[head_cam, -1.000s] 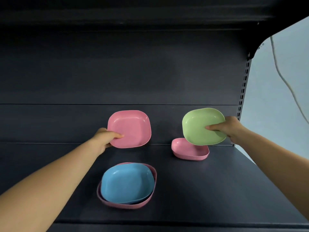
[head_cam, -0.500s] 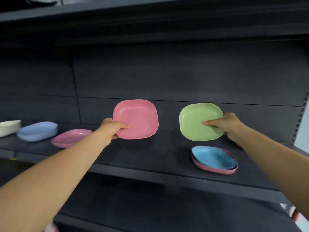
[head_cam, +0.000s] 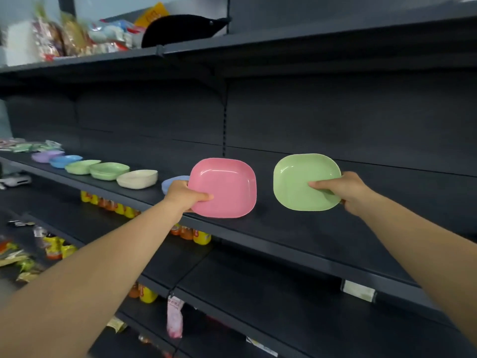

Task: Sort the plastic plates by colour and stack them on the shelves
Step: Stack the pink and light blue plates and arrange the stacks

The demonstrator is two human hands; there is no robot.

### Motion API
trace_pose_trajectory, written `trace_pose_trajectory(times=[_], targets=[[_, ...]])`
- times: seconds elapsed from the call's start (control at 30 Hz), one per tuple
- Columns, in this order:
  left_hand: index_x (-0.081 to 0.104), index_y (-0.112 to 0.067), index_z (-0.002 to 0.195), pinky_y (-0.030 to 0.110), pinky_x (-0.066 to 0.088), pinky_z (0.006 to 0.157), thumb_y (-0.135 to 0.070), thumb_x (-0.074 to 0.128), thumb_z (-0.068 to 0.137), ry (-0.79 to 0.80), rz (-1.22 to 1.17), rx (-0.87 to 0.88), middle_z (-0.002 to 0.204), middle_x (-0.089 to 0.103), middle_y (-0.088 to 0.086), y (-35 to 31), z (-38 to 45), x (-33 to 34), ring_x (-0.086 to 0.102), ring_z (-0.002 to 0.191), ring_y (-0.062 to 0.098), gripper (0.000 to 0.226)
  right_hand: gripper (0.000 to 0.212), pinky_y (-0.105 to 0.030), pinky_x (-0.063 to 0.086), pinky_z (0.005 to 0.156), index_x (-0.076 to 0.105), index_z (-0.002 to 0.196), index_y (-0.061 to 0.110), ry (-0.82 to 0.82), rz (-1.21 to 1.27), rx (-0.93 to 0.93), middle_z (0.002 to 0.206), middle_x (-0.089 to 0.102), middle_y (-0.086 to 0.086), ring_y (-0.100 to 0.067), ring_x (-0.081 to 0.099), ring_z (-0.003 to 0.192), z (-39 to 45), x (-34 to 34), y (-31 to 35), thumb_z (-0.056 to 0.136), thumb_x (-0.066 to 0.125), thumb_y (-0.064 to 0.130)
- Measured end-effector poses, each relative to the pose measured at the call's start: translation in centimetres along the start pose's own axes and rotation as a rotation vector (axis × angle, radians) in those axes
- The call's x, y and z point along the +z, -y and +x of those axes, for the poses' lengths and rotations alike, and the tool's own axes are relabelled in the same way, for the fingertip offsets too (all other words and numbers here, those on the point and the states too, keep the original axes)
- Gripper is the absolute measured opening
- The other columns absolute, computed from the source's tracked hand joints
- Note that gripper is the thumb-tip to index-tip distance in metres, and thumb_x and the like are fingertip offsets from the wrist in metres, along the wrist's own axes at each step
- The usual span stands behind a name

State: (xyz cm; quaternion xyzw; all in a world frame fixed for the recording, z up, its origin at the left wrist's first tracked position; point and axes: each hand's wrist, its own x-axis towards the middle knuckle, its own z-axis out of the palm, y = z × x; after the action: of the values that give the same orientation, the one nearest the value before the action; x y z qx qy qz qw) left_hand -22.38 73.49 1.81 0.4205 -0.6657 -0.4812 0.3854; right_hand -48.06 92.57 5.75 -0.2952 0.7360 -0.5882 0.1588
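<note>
1. Left hand [head_cam: 186, 196]: grips the pink plate [head_cam: 224, 187] at its lower left edge, thumb curled over the inner face; the fingers behind the plate are hidden.
2. Right hand [head_cam: 344, 190]: grips the green plate [head_cam: 304, 181] at its lower right edge, thumb pressed on the inner face; the remaining fingers are behind the plate and out of sight.
3. Both plates are held tilted up, inner faces toward the camera, side by side and apart, in the air above the dark middle shelf [head_cam: 284, 236]. Neither touches the shelf.
4. Along the same shelf to the left stands a row of plates: a cream stack [head_cam: 137, 179], a green stack [head_cam: 109, 171], a second green plate [head_cam: 80, 167], a blue plate [head_cam: 64, 160] and a lilac plate [head_cam: 47, 156]. How many lie in each stack cannot be told.
5. A pale blue plate [head_cam: 173, 182] sits just behind the left hand; the hand and pink plate cover most of it.
6. The far left end of the shelf holds blurred packets [head_cam: 28, 146]; contents unreadable.
7. Top shelf: blurred wrapped goods [head_cam: 77, 34] and a black rounded item [head_cam: 180, 29], not identifiable.
8. Lower shelves: yellow and orange bottles [head_cam: 196, 235], partly hidden by the shelf edge and left forearm, and loose packets at the left, cut by the frame.
9. A white label [head_cam: 357, 290] on a lower shelf edge is illegible.
</note>
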Motion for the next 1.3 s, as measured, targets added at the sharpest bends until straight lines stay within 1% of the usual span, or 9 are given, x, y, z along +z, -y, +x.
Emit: trace_pose_trajectory(times=[0.1,0.27,0.4,0.63,0.7,0.8,0.9,1.03,1.3], targets=[[0.06,-0.011,0.118,0.034,0.052,0.077,-0.011,0.077,0.076,-0.026,0.018,0.012,0.115,0.063,0.011,1.0,1.8,-1.9,0.059,0.099,0.024,0.045,0.045,-0.026,0.044,0.068,0.053,0.107,0.009,0.031,0.014,-0.029,0.098,0.058,-0.002,-0.021,0.055,0.093,1.1,3.7,1.6,0.073,0.081,0.014],[0.061,-0.009,0.113,0.029,0.051,0.061,-0.014,0.072,0.081,-0.068,-0.019,0.002,0.108,0.063,0.01,2.0,5.9,-3.1,0.059,0.092,0.024,0.034,0.05,-0.031,0.046,0.077,0.057,0.113,0.005,0.041,0.04,-0.054,0.102,0.062,-0.005,-0.022,0.058,0.095,4.6,9.3,2.6,0.071,0.083,0.014],[0.063,-0.009,0.101,0.034,0.056,0.07,-0.021,0.073,0.08,-0.047,0.035,-0.029,0.108,0.064,0.012,2.7,10.5,-3.2,0.063,0.093,0.026,0.027,0.053,-0.032,0.047,0.078,0.057,0.113,0.004,0.058,0.059,-0.05,0.104,0.063,-0.006,-0.023,0.059,0.096,8.4,12.1,2.6,0.069,0.084,0.016],[0.059,-0.011,0.108,0.029,0.055,0.063,-0.018,0.073,0.081,0.113,0.147,-0.095,0.096,0.063,0.006,3.9,18.7,-1.2,0.06,0.084,0.021,0.032,0.067,-0.036,0.05,0.081,0.055,0.118,0.002,0.048,-0.009,0.013,0.111,0.064,-0.011,-0.027,0.061,0.1,15.0,15.1,1.3,0.063,0.088,0.021],[0.057,-0.008,0.11,0.03,0.056,0.067,-0.019,0.074,0.08,0.16,0.181,-0.117,0.106,0.064,0.01,4.6,20.7,0.0,0.061,0.09,0.023,0.037,0.066,-0.035,0.05,0.08,0.055,0.118,0.002,0.042,-0.001,0.027,0.11,0.064,-0.011,-0.027,0.061,0.1,16.4,15.5,1.0,0.063,0.087,0.02],[0.054,-0.003,0.116,0.025,0.053,0.054,-0.022,0.077,0.076,0.25,0.25,-0.118,0.111,0.062,0.012,5.7,22.8,2.0,0.062,0.092,0.024,0.05,0.07,-0.037,0.051,0.083,0.054,0.119,0.001,0.004,0.011,0.043,0.112,0.064,-0.011,-0.028,0.061,0.102,18.1,15.8,0.3,0.061,0.088,0.02],[0.055,-0.003,0.107,0.021,0.048,0.048,-0.023,0.078,0.075,0.334,0.321,-0.109,0.105,0.062,0.01,6.9,24.3,3.9,0.062,0.086,0.022,0.043,0.067,-0.036,0.05,0.081,0.055,0.118,0.001,-0.027,0.009,0.059,0.111,0.064,-0.011,-0.027,0.062,0.101,19.2,15.6,-0.4,0.062,0.088,0.019],[0.057,-0.004,0.11,0.024,0.055,0.058,-0.027,0.078,0.075,0.408,0.426,-0.089,0.111,0.062,0.01,8.0,25.5,5.7,0.062,0.091,0.022,0.047,0.069,-0.037,0.052,0.083,0.056,0.118,-0.001,-0.083,-0.01,0.075,0.111,0.065,-0.012,-0.028,0.062,0.101,20.0,15.1,-1.3,0.06,0.089,0.019],[0.057,-0.009,0.109,0.024,0.041,0.06,-0.048,0.071,0.076,0.416,0.662,0.084,0.108,0.063,0.007,8.8,25.7,6.9,0.062,0.091,0.02,0.053,0.066,-0.04,0.052,0.088,0.057,0.117,-0.002,-0.165,-0.029,0.092,0.109,0.066,-0.014,-0.03,0.063,0.1,19.4,15.1,-2.0,0.062,0.088,0.017]])
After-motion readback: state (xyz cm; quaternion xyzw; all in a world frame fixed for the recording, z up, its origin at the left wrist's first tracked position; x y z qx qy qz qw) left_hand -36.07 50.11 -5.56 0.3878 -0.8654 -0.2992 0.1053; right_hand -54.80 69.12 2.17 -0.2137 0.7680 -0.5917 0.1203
